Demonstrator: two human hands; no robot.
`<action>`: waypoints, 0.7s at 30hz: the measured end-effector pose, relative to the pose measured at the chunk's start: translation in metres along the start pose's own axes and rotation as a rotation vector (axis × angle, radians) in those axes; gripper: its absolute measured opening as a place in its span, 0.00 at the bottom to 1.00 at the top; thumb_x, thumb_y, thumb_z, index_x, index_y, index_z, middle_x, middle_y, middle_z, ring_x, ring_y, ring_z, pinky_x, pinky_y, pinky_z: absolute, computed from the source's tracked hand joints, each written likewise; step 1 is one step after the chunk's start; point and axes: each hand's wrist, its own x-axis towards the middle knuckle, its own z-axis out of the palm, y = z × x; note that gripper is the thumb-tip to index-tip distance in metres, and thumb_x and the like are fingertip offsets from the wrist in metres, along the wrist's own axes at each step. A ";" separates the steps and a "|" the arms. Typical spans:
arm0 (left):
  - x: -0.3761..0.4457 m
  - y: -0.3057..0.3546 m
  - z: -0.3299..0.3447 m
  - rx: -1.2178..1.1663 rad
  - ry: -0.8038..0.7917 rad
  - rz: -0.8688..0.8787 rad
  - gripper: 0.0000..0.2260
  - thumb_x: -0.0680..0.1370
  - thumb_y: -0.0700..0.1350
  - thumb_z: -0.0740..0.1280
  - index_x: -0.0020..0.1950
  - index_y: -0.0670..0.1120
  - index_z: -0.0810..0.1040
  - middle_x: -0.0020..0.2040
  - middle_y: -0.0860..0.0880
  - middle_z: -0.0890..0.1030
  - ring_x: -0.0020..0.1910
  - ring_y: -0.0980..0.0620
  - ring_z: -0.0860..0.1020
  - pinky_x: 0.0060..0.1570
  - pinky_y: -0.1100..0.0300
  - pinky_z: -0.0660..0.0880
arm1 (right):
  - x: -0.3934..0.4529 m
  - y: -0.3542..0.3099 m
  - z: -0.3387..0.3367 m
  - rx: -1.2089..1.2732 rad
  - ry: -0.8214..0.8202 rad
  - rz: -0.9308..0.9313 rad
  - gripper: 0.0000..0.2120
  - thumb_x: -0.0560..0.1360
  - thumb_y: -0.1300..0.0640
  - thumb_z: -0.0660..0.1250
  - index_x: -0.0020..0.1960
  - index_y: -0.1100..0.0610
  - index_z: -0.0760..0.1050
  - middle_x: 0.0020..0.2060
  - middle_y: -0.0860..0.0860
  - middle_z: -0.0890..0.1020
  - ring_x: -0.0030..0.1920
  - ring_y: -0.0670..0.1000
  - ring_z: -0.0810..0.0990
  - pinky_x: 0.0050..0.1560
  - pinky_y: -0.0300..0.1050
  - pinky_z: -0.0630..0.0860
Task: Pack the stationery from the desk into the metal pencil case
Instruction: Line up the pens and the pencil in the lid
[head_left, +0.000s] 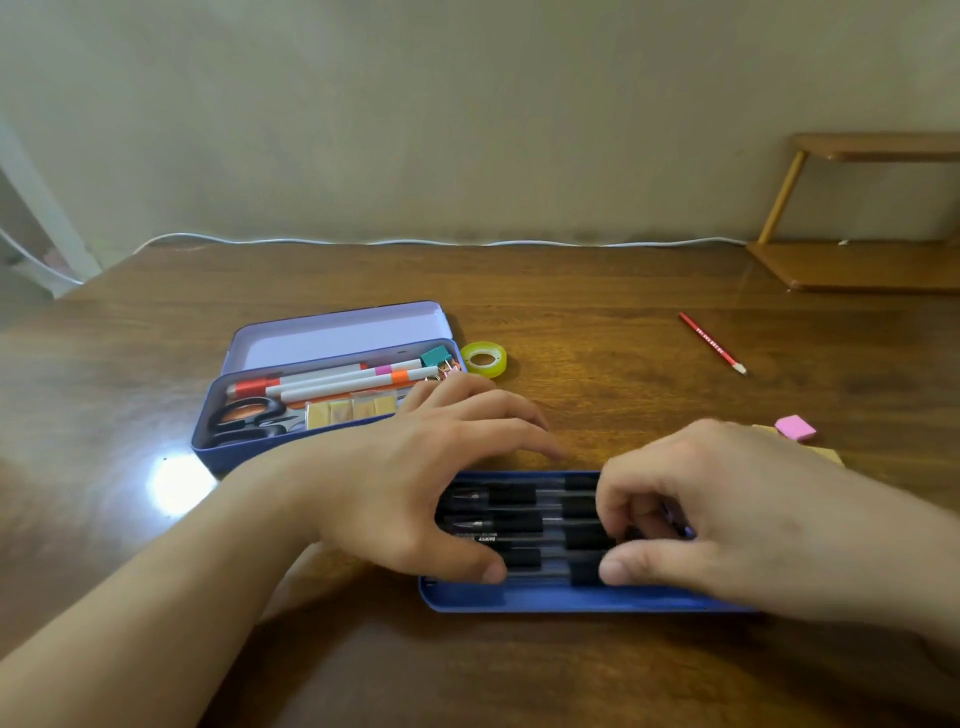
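While spread, both hands' fingers (618, 566) touch pens (519, 512).

Your tray (561, 597) w/ pens (519, 512) sits nearest you on the desk (623, 312). Open case (234, 452) lies behind-left, scissors (244, 418) & markers (332, 382) in it. Tape roll (483, 358) just right of case; pencil (712, 343) far right; eraser (795, 428) right of tray.

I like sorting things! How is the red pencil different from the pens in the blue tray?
The red pencil lies alone on the bare desk, untouched; the pens lie side by side in the blue tray, under both hands. The pencil is red and slanted; the pens are black and clear, pointing sideways. Both are for writing.
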 end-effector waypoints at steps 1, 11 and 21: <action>0.000 -0.001 0.000 -0.015 0.011 0.005 0.32 0.70 0.62 0.71 0.72 0.61 0.65 0.69 0.62 0.65 0.72 0.54 0.58 0.71 0.48 0.61 | 0.002 0.006 -0.006 0.081 0.021 0.034 0.17 0.65 0.30 0.65 0.44 0.42 0.76 0.37 0.40 0.81 0.38 0.41 0.78 0.37 0.38 0.75; 0.001 0.009 -0.001 0.049 0.021 0.046 0.36 0.66 0.70 0.71 0.71 0.61 0.66 0.68 0.66 0.68 0.68 0.61 0.64 0.69 0.54 0.63 | 0.041 0.135 -0.007 -0.046 0.508 0.746 0.19 0.71 0.36 0.68 0.55 0.48 0.82 0.52 0.49 0.83 0.55 0.55 0.78 0.36 0.43 0.70; 0.003 0.010 0.001 0.052 -0.051 0.023 0.37 0.66 0.71 0.70 0.72 0.63 0.63 0.65 0.67 0.69 0.65 0.63 0.67 0.68 0.57 0.65 | 0.048 0.130 -0.006 -0.065 0.562 0.745 0.09 0.75 0.44 0.69 0.46 0.48 0.84 0.37 0.46 0.78 0.38 0.49 0.73 0.28 0.37 0.64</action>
